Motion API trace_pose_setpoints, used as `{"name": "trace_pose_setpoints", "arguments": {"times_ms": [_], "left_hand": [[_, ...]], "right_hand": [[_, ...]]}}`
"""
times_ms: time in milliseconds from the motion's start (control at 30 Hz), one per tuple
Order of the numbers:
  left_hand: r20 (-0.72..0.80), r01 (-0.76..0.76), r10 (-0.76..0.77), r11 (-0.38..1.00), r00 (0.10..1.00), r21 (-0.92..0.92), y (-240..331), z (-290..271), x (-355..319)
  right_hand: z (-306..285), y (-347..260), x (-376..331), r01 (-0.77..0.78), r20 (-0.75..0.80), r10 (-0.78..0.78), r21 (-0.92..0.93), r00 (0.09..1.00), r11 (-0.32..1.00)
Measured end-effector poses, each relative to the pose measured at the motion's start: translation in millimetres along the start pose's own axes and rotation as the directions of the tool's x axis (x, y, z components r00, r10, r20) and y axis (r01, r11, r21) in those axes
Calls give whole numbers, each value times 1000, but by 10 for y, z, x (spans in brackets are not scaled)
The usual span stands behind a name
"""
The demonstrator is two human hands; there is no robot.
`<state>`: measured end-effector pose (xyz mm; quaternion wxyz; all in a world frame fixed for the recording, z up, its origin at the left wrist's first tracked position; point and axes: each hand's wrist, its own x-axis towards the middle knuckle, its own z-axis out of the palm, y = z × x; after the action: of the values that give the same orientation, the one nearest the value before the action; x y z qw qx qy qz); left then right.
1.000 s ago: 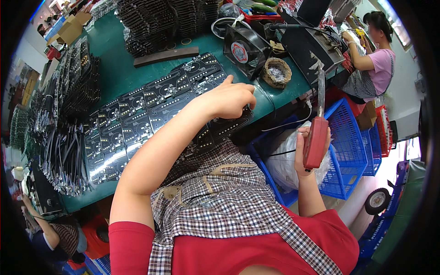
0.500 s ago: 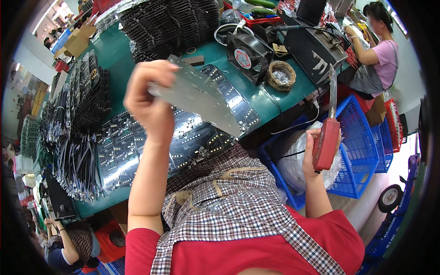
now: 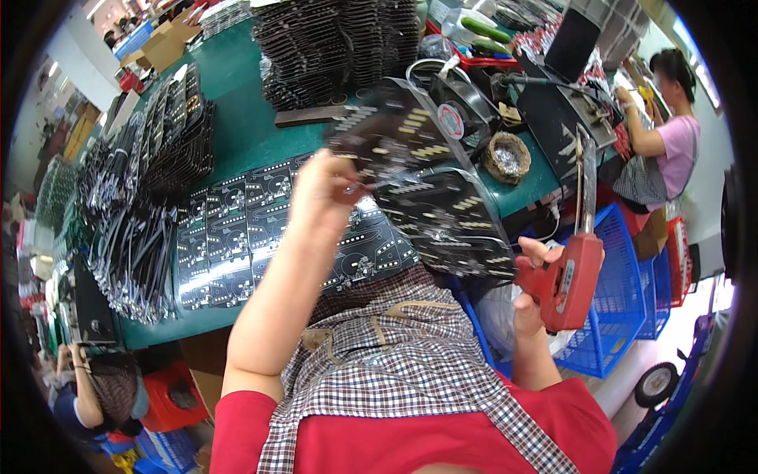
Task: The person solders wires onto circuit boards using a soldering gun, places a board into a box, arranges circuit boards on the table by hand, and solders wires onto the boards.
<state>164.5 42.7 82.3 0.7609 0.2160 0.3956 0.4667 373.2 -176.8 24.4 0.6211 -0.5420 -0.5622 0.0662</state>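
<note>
My left hand grips the left edge of a black circuit board panel, lifted and tilted above the table with its component side showing. My right hand is wrapped round a red soldering gun. Its long metal tip points up and away, and the lower right corner of the held panel is close to the gun's grip. Beneath my left arm, more black circuit boards lie flat in a row on the green table. Motion blurs the held panel slightly.
Bundled wires and stacked boards fill the left side. Tall board stacks stand at the back. A black fan, a round solder-scrap bowl and blue baskets are on the right. A co-worker sits beyond.
My left hand has moved right and turned the panel from its plain grey side to its component side. My right hand has raised the soldering gun slightly and shifted its hold. The view has shifted.
</note>
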Motion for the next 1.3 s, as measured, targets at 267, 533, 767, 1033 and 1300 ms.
{"name": "trace_pose_setpoints", "arguments": {"times_ms": [267,533,767,1033,1300], "left_hand": [[134,125,-124,992,983,7,-413,266,65],[710,-717,125,16,693,697,-877,140,-161],[822,-515,128,-723,554,460,-1524,-160,-183],[829,-650,314,-515,463,558,-1496,-178,-228],[370,-922,863,236,344,306,-1112,-97,-363]], "right_hand": [[-59,-256,62,-48,-223,74,117,972,992],[-498,-395,-50,-37,-310,-67,-316,948,948],[-593,-450,-115,-56,-390,-99,-367,915,929],[-652,-387,-141,-77,-389,-55,-315,920,946],[-654,-343,-171,-19,-426,-113,-293,898,956]]}}
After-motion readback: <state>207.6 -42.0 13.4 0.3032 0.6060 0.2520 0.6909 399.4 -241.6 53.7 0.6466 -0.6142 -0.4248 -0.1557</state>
